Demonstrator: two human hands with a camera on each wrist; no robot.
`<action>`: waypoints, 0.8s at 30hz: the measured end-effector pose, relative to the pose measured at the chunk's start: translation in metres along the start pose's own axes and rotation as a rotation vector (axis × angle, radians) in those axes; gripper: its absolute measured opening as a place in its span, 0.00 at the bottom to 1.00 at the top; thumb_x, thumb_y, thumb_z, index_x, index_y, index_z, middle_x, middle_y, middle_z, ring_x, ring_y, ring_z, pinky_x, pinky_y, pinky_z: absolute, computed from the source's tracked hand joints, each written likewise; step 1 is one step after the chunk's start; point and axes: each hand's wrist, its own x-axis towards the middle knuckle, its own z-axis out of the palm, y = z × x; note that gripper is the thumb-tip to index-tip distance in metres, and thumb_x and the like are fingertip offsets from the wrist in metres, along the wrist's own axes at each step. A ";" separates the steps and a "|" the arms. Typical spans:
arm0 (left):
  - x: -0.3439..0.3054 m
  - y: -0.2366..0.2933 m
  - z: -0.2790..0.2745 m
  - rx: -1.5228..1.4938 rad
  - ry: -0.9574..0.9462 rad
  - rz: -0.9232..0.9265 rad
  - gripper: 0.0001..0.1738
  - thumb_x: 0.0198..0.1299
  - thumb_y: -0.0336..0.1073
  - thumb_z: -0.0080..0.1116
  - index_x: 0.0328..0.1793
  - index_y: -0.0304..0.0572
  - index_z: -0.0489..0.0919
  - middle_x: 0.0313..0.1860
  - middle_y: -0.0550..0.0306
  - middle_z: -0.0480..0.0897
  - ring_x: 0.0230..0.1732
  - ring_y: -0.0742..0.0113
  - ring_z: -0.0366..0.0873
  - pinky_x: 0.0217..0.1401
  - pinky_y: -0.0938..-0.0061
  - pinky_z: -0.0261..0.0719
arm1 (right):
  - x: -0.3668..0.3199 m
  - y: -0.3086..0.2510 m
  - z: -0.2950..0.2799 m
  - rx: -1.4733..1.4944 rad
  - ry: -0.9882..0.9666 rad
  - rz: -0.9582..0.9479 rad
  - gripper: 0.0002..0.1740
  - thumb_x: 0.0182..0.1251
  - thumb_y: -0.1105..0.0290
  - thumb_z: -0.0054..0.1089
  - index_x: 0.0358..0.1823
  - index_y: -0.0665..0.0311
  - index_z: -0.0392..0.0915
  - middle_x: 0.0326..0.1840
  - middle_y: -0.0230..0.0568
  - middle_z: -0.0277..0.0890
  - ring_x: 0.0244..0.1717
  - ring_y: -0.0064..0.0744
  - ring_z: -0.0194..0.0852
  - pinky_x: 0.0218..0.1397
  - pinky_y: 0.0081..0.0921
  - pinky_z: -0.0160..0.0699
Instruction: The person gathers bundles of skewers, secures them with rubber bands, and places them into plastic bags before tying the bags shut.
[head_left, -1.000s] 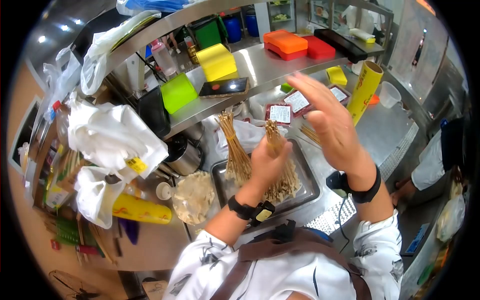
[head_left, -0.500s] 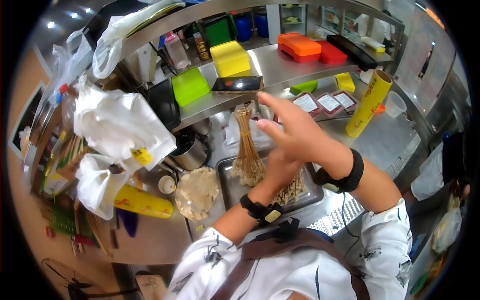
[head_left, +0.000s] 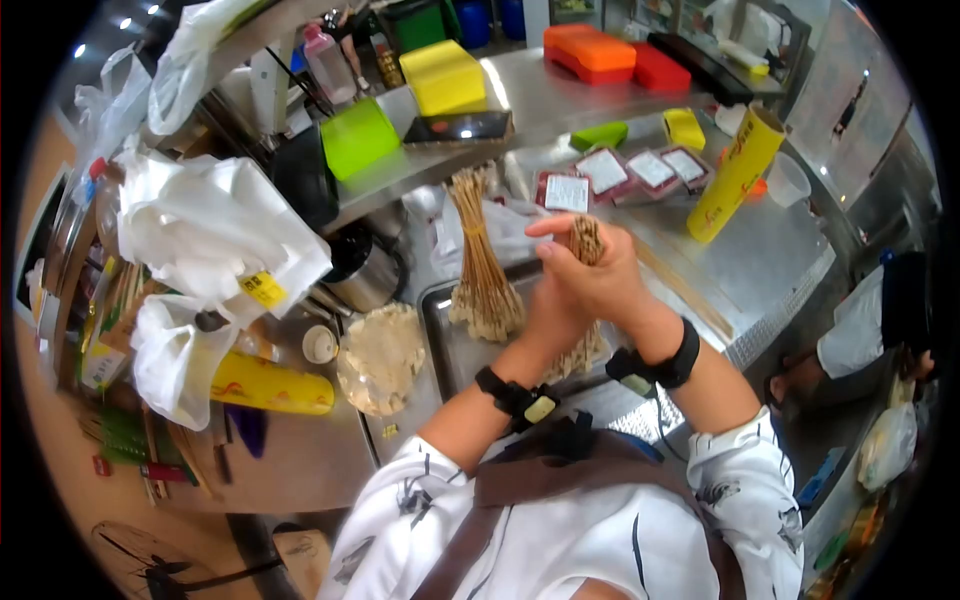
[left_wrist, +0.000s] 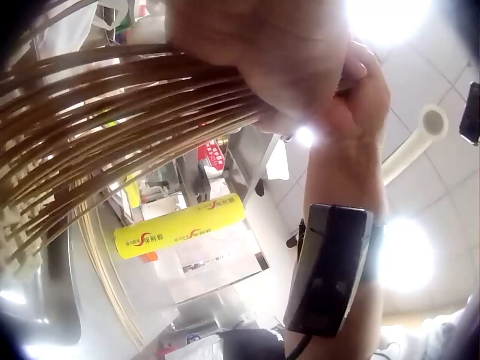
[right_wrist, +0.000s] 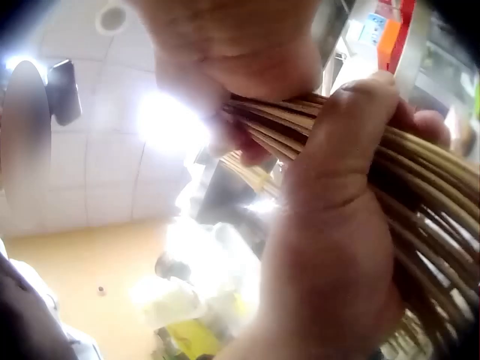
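Note:
My left hand (head_left: 560,308) grips a bundle of thin wooden skewers (head_left: 583,238) over the metal tray (head_left: 428,345); in the left wrist view the skewers (left_wrist: 112,112) fan out from that hand (left_wrist: 259,52). Curled round the top ends of the same bundle is my right hand (head_left: 612,280), just above the left. The right wrist view has the right hand (right_wrist: 232,45) at the skewer ends and the left hand (right_wrist: 330,225) round their middle. A second, tied skewer bundle (head_left: 477,255) stands upright in the tray, pale pieces at its lower end.
Left of the tray lies a bag of pale food (head_left: 382,360) beside a steel pot (head_left: 362,270). Loose skewers (head_left: 685,290), labelled packs (head_left: 605,172) and a yellow roll (head_left: 738,175) are on the right. A shelf (head_left: 520,105) with coloured boxes spans the back.
My right hand, raised with fingers extended before, has come down and closed round the top of the bundle. The left hand stays on the bundle. The head view has shifted slightly.

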 end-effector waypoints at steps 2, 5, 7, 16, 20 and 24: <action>-0.001 0.005 -0.001 -0.064 -0.032 -0.051 0.24 0.54 0.30 0.67 0.57 0.39 0.75 0.52 0.52 0.80 0.53 0.62 0.78 0.54 0.70 0.76 | -0.008 0.009 0.000 -0.004 -0.041 0.097 0.06 0.64 0.74 0.61 0.41 0.67 0.82 0.29 0.25 0.78 0.30 0.12 0.70 0.35 0.15 0.71; -0.006 0.014 -0.008 -0.177 -0.081 -0.171 0.22 0.54 0.31 0.67 0.56 0.38 0.76 0.52 0.52 0.81 0.53 0.65 0.78 0.54 0.70 0.76 | -0.011 0.015 -0.002 0.088 -0.069 0.090 0.06 0.65 0.75 0.60 0.41 0.68 0.80 0.20 0.26 0.74 0.21 0.12 0.68 0.23 0.13 0.67; -0.016 0.016 -0.018 -0.116 -0.063 -0.168 0.21 0.55 0.31 0.68 0.55 0.38 0.77 0.52 0.52 0.81 0.53 0.66 0.78 0.54 0.71 0.76 | -0.011 0.016 -0.010 0.013 -0.064 0.015 0.06 0.65 0.75 0.59 0.41 0.68 0.81 0.20 0.28 0.75 0.20 0.12 0.68 0.23 0.14 0.68; -0.144 -0.041 -0.081 0.536 -0.326 -0.347 0.33 0.53 0.40 0.67 0.65 0.37 0.70 0.61 0.41 0.75 0.61 0.48 0.73 0.64 0.62 0.70 | -0.012 -0.056 -0.083 0.325 0.218 -0.160 0.11 0.69 0.71 0.55 0.45 0.73 0.77 0.15 0.26 0.61 0.13 0.19 0.61 0.29 0.25 0.76; -0.181 -0.063 -0.076 0.704 -0.399 -0.424 0.32 0.54 0.41 0.63 0.64 0.36 0.71 0.62 0.39 0.72 0.63 0.42 0.69 0.65 0.59 0.69 | -0.015 -0.055 -0.095 0.339 0.346 -0.225 0.10 0.71 0.72 0.54 0.46 0.73 0.75 0.16 0.27 0.59 0.15 0.20 0.61 0.33 0.25 0.75; -0.193 -0.073 -0.069 0.678 -0.385 -0.631 0.22 0.56 0.38 0.60 0.56 0.39 0.76 0.51 0.42 0.78 0.53 0.42 0.75 0.56 0.57 0.74 | -0.020 -0.036 -0.080 0.326 0.390 -0.349 0.09 0.72 0.73 0.52 0.46 0.72 0.74 0.18 0.29 0.60 0.18 0.22 0.62 0.36 0.28 0.74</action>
